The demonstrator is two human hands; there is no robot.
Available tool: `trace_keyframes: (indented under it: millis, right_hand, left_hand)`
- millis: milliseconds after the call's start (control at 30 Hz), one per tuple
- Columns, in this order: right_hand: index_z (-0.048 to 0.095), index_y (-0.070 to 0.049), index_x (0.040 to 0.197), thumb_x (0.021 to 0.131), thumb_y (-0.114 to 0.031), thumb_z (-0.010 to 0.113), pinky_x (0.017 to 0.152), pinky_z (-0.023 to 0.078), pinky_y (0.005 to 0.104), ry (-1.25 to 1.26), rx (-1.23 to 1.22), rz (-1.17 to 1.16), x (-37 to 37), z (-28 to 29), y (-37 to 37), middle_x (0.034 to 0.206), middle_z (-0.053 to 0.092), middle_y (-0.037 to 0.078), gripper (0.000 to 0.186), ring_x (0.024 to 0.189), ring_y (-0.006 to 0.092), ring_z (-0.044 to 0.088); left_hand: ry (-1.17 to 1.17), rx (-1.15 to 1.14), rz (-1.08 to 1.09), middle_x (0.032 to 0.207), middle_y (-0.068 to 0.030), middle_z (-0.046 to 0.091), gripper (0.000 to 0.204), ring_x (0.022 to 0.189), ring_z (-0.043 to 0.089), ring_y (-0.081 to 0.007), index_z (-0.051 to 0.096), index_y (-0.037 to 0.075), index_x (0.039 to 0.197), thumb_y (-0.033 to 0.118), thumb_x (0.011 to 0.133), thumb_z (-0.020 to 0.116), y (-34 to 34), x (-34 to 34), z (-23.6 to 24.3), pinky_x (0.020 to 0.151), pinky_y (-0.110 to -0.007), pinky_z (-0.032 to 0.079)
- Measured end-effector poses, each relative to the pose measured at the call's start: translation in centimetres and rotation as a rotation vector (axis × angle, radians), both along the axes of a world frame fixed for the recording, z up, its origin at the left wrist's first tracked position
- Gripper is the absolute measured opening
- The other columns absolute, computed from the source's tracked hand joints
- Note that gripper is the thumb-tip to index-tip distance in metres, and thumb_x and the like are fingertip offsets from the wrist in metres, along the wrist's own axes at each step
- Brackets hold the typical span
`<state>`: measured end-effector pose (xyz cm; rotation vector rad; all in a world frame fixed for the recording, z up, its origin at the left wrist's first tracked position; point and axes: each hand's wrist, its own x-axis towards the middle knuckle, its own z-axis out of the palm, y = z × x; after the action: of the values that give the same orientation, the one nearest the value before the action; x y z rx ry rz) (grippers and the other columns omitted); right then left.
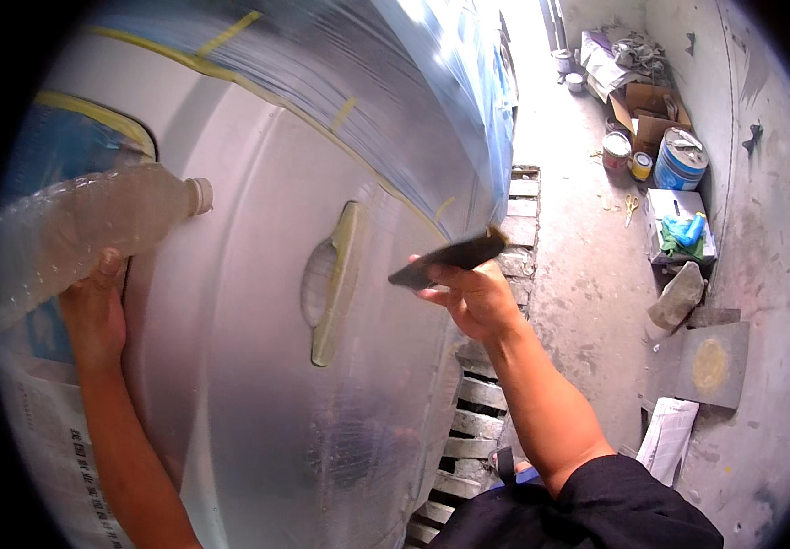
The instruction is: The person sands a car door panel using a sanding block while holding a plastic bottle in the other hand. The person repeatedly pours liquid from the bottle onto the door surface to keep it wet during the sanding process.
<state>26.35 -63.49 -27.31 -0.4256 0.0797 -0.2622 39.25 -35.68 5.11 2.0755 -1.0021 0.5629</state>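
Note:
My left hand (97, 316) is closed around a large clear plastic bottle (125, 215), tilted so its white-capped or ringed neck points right; which it is cannot be told. Out to the right, my right hand (479, 297) grips a dark, flat sanding block (445, 260), its far end yellowish. Between the hands lies a silver-grey car door panel (239, 247), which looks wet low down. Its handle (338, 284) is covered with yellow masking tape. The block appears held off the panel, near its right edge.
Blue plastic sheeting (450, 82) and newspaper (56, 412) mask the car. A slatted grate (482, 393) runs beside it. Along the right wall stand paint cans (616, 149), a blue drum (681, 165), a cardboard box (656, 105) and a stone slab (677, 297); scissors (631, 209) lie on the floor.

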Motion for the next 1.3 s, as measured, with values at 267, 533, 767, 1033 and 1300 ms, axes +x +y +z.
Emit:
trace_keyframes:
  millis: [267, 533, 767, 1033, 1300]
  right_hand:
    - [0.055, -0.004, 0.117, 0.093, -0.002, 0.052, 0.096, 0.050, 0.0461, -0.013, 0.017, -0.027, 0.2, 1.6, 1.0, 0.118, 0.061, 0.014, 0.024, 0.113, 0.0272, 0.058]
    - [0.050, 0.004, 0.129, 0.092, -0.008, 0.055, 0.094, 0.048, 0.0334, 0.029, -0.835, -0.668, 4.2, 6.7, 5.1, 0.113, 0.061, 0.021, 0.039, 0.103, 0.0277, 0.062]
    - [0.021, 0.008, 0.144, 0.072, -0.005, 0.058, 0.113, 0.022, 0.0533, -0.081, -1.281, -0.719, 6.8, 9.2, 14.5, 0.151, 0.015, 0.033, 0.082, 0.141, 0.0477, 0.014]
    - [0.014, 0.019, 0.140, 0.072, -0.012, 0.056, 0.114, 0.009, 0.0586, 0.139, -1.249, -0.686, 9.9, 11.2, 12.4, 0.148, 0.011, 0.039, 0.085, 0.140, 0.0531, 0.007]
    - [0.016, 0.021, 0.138, 0.080, -0.025, 0.056, 0.115, 0.009, 0.0571, 0.319, -1.248, -0.657, 10.6, 11.8, 12.3, 0.146, 0.013, 0.042, 0.085, 0.138, 0.0546, 0.012]
  left_hand:
    - [0.067, 0.020, 0.005, 0.136, -0.0123, 0.043, 0.064, 0.125, 0.042, -0.0252, 0.034, 0.002, 0.139, 0.013, 0.087, 0.069, 1.2, 1.0, 0.6, 0.110, -0.039, 0.032]
    - [0.024, -0.028, 0.118, 0.109, -0.0086, 0.057, 0.055, 0.097, 0.055, -0.0170, 0.046, -0.003, 0.125, 0.016, 0.082, 0.075, -0.6, -0.4, 0.1, 0.088, -0.030, 0.045]
    - [0.046, -0.048, 0.044, 0.116, -0.0088, 0.055, 0.057, 0.104, 0.054, -0.0186, 0.044, -0.001, 0.128, 0.015, 0.082, 0.074, -0.7, -0.4, 0.0, 0.089, -0.032, 0.046]
    - [0.099, -0.147, 0.010, 0.127, -0.0088, 0.050, 0.064, 0.115, 0.051, -0.0202, 0.038, 0.003, 0.136, 0.008, 0.083, 0.073, -0.4, 0.2, -0.3, 0.095, -0.031, 0.045]
    - [0.086, -0.101, -0.024, 0.129, -0.0089, 0.048, 0.070, 0.118, 0.047, -0.0203, 0.038, 0.002, 0.136, 0.020, 0.081, 0.077, -1.0, -0.3, 0.0, 0.100, -0.032, 0.039]
